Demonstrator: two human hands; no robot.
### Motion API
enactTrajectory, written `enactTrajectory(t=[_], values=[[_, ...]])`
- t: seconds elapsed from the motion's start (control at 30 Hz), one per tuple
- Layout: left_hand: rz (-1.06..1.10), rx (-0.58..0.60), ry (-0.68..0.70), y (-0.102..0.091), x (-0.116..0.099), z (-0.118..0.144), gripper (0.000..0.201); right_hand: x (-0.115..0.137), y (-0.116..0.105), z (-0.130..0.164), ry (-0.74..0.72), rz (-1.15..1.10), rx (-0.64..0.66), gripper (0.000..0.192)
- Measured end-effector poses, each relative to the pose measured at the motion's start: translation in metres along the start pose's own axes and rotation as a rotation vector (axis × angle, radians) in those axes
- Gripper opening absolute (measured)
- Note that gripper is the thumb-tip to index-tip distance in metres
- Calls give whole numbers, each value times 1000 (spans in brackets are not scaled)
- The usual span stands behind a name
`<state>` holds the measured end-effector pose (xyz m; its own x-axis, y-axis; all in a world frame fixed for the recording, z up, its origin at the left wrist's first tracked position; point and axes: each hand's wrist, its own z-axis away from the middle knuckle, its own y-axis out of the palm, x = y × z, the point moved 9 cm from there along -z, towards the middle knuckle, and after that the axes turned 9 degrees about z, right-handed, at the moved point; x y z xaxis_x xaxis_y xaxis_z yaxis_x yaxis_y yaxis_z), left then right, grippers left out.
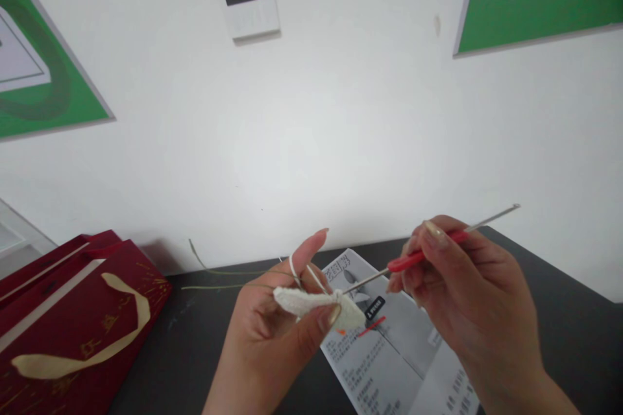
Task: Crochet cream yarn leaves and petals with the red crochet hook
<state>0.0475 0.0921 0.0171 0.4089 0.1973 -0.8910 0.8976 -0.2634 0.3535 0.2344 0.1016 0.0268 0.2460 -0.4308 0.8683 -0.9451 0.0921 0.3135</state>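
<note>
Between thumb and fingers, my left hand (287, 331) pinches a small white crochet piece (304, 301). White yarn (293, 266) loops over its raised index finger. Two thin greenish wires (219, 286) stick out leftward from behind the piece. My right hand (467, 298) is closed around the red grip of a crochet hook (413, 260). The hook's metal shaft slants down left, and its tip meets the top edge of the white piece; whether it is inside a stitch I cannot tell. The other metal end points up to the right.
Under the hands, a printed sheet (379, 369) with a flower picture lies on the dark table (195, 337). A red gift bag (121, 311) with a cream ribbon handle is at the left. Behind the table rises a white wall (341, 110).
</note>
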Motion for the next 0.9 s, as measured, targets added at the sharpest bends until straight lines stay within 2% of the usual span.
enactTrajectory(t=[0.07, 0.2, 0.33, 0.47, 0.7, 0.9], values=[[-31, 61, -25, 3, 2, -1, 28, -2, -2, 0, 18, 30, -13, 28], [51, 23, -106, 3, 12, 0, 46, -7, -5, -2, 55, 35, -37, 31], [137, 67, -189, 12, 22, 2, 45, -21, 3, -7, 163, -38, 7, 35], [149, 73, -220, 11, 25, 1, 44, -34, 11, -11, 253, -118, 26, 38], [196, 95, -278, 14, 29, 2, 46, -27, 5, -8, 196, -51, -17, 39], [230, 198, -349, 19, 37, 0, 51, -31, 11, -9, 238, -95, 28, 39]])
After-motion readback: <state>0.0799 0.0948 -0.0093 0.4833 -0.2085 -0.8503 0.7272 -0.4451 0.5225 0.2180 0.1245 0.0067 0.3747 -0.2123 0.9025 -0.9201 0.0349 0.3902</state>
